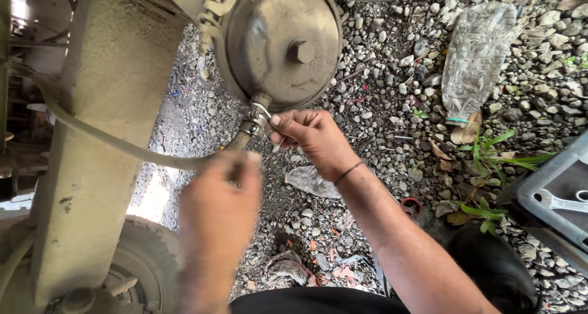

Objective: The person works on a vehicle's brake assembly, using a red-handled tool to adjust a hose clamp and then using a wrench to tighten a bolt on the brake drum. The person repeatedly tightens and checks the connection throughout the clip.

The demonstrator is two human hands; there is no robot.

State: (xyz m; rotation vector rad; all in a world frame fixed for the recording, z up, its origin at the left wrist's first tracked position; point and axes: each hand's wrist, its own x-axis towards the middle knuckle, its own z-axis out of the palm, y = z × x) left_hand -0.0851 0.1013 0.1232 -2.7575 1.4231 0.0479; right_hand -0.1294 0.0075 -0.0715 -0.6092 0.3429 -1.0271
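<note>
The right hand (312,136) pinches the metal clamp (256,121) just under the round drum (282,41). The left hand (217,210) grips the hose (122,143) below the drum.

Small grey stones are covering the ground (392,75). A squashed plastic bottle (474,56) is lying on it, with dry leaves (465,133) and green weeds (490,161) just below the bottle.

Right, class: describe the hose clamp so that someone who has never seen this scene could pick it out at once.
Find the big round dusty metal drum at the top of the view. At its lower edge a short port meets a hose, and the clamp sits on that joint, just left of the right hand. It is the only shiny silver band there; drum and hose are dull tan.
</note>
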